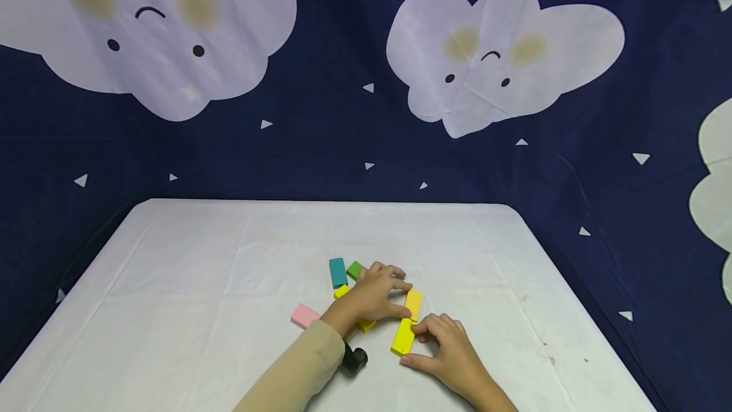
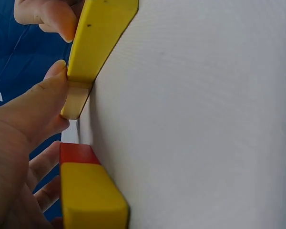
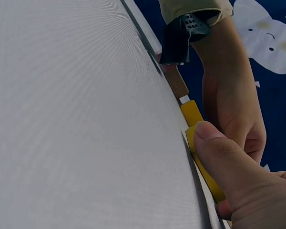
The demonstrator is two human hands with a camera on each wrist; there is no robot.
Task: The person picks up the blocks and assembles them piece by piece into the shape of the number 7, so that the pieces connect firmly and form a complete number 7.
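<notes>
Two yellow blocks lie end to end on the white table, right of the other blocks. The far, paler yellow block (image 1: 413, 304) is pinched between thumb and index finger of my left hand (image 1: 373, 295). My right hand (image 1: 450, 350) holds the near, brighter yellow block (image 1: 403, 337) between thumb and fingers. In the left wrist view the ends of the bright block (image 2: 97, 38) and the pale block (image 2: 76, 99) touch. Beneath my left palm, a yellow block (image 2: 93, 193) stands by a red block (image 2: 78, 153); the head view hides the red one.
Around my left forearm lie a teal block (image 1: 338, 273), a green block (image 1: 354, 270), another yellow block (image 1: 341, 292) and a pink block (image 1: 305, 315). A brown block (image 3: 176, 82) shows in the right wrist view. A black device (image 1: 356, 359) sits at my left wrist.
</notes>
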